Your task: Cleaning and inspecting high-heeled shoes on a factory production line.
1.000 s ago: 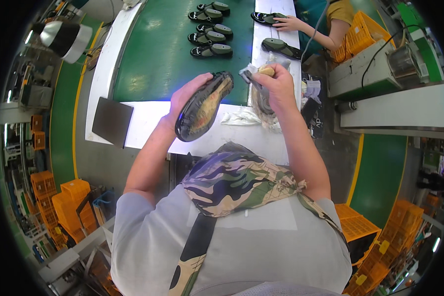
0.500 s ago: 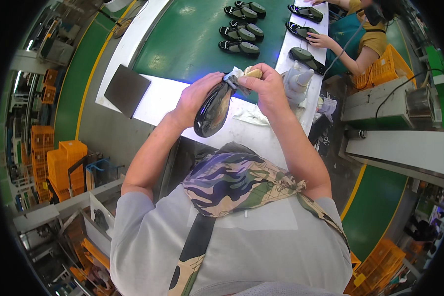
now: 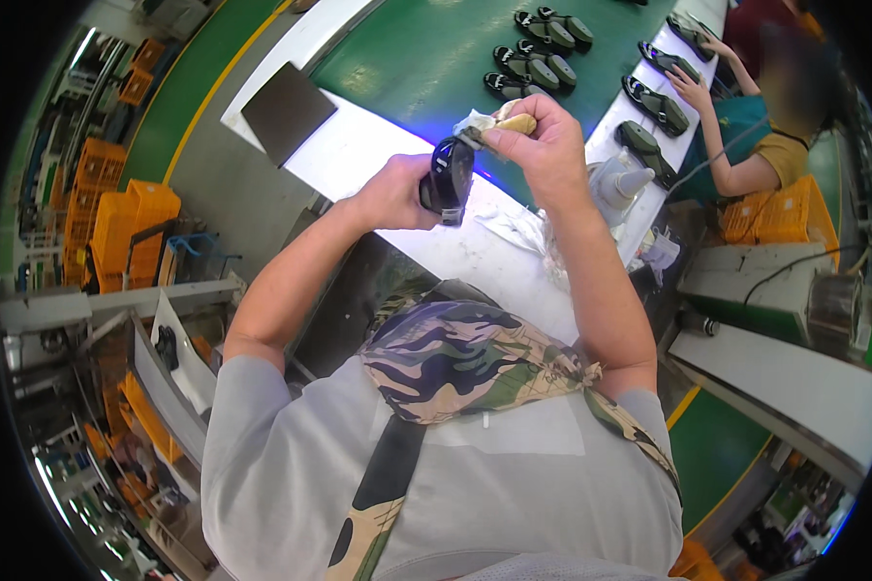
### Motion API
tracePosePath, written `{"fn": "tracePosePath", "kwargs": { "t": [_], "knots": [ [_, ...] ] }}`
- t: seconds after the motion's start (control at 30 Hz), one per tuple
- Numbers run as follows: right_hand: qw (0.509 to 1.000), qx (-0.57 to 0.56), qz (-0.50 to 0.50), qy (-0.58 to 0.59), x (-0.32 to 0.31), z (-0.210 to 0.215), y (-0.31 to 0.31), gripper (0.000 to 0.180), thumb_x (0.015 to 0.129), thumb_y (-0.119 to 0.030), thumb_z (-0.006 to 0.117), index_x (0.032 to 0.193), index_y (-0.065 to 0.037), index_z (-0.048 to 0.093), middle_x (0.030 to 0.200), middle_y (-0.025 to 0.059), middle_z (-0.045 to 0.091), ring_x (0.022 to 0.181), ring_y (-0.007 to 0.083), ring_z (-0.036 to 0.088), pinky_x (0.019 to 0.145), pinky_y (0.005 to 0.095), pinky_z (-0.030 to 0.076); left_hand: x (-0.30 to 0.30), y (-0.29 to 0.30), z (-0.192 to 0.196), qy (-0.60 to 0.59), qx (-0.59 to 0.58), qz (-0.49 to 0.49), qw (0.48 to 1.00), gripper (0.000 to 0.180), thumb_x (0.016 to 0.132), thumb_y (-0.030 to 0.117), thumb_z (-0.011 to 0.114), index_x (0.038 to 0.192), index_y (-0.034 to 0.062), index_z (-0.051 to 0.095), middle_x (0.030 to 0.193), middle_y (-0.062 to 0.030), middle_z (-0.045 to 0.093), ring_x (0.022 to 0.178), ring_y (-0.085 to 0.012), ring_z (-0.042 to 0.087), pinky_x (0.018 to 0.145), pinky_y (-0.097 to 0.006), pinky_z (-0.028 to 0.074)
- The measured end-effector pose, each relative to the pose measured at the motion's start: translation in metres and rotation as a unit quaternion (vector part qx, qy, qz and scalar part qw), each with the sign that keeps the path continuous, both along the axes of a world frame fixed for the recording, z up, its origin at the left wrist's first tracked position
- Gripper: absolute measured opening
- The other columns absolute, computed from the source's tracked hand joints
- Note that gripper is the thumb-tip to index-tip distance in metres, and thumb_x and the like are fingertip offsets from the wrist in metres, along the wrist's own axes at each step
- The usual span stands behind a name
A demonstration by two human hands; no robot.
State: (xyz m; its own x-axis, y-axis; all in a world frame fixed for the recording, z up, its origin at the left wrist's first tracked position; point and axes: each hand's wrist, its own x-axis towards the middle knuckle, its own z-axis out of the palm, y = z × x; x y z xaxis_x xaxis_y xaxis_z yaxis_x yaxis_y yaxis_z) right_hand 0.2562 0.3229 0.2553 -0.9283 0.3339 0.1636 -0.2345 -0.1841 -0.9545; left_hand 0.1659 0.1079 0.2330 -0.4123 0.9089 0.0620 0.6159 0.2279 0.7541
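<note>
My left hand [image 3: 394, 197] is wrapped round a glossy black sandal [image 3: 450, 172], held above the white tabletop with its strap side and a small buckle showing. Pinched in my right hand [image 3: 545, 145] is a whitish cloth [image 3: 474, 124], together with a rounded tan piece [image 3: 516, 124] whose kind I cannot make out. The cloth is up against the far end of the sandal. Part of the sandal is hidden by my left fingers.
Several black and green sandals [image 3: 536, 68] lie on the green belt [image 3: 397, 68]. A white squeeze bottle [image 3: 615, 189] and a crumpled white cloth [image 3: 513, 229] are by my right forearm. A dark square panel [image 3: 288, 113] lies left. Across the table, a co-worker's hand [image 3: 691, 89] touches a sandal.
My left hand has turned the sandal, so its strap and buckle now show instead of its long glossy side. My right hand still holds the cloth. The whole view has swung, shifting the table rightward.
</note>
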Motion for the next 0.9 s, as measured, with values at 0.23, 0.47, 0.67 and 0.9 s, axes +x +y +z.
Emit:
{"fn": "tracePosePath", "kwargs": {
  "t": [0.23,0.47,0.67,0.9],
  "knots": [
    [0.998,0.041,0.03,0.049,-0.029,-0.014,-0.006,0.017,0.077,0.001,0.074,0.084,-0.002,0.059,0.084,0.0013,0.062,0.074,0.0065,0.054,0.065,0.0222,0.047,0.007,-0.024,0.011,-0.189,-0.093,0.026,0.977,0.06,0.055,0.018,0.081,0.108,-0.0027,0.061,0.093,-0.0106,0.068,0.085,-0.0207,0.064,0.083,-0.032,0.051],
    [0.993,0.06,0.08,0.063,-0.055,-0.022,-0.035,0.018,0.079,0.002,0.074,0.083,-0.002,0.056,0.088,0.0043,0.064,0.077,0.0083,0.056,0.069,0.0233,0.048,-0.001,-0.06,0.003,-0.344,-0.042,0.044,0.937,0.063,0.059,0.014,0.08,0.115,-0.0036,0.057,0.1,-0.0087,0.066,0.091,-0.0186,0.062,0.088,-0.031,0.05],
    [0.983,0.09,0.145,0.07,-0.074,-0.031,-0.074,0.022,0.077,0.003,0.073,0.081,-0.003,0.053,0.089,0.0078,0.065,0.084,0.0126,0.058,0.075,0.027,0.049,-0.009,-0.098,-0.008,-0.496,0.02,0.107,0.862,0.06,0.06,0.01,0.075,0.116,-0.0024,0.057,0.1,-0.0078,0.065,0.092,-0.0175,0.062,0.087,-0.031,0.05],
    [0.962,0.113,0.239,0.074,-0.089,-0.04,-0.127,0.022,0.077,0.002,0.073,0.08,-0.004,0.052,0.087,0.008,0.065,0.084,0.0128,0.058,0.076,0.0277,0.047,-0.022,-0.151,-0.026,-0.574,0.123,0.188,0.788,0.056,0.064,0.009,0.072,0.116,-0.004,0.058,0.1,-0.0107,0.067,0.088,-0.0212,0.066,0.083,-0.034,0.054]
  ]
}}
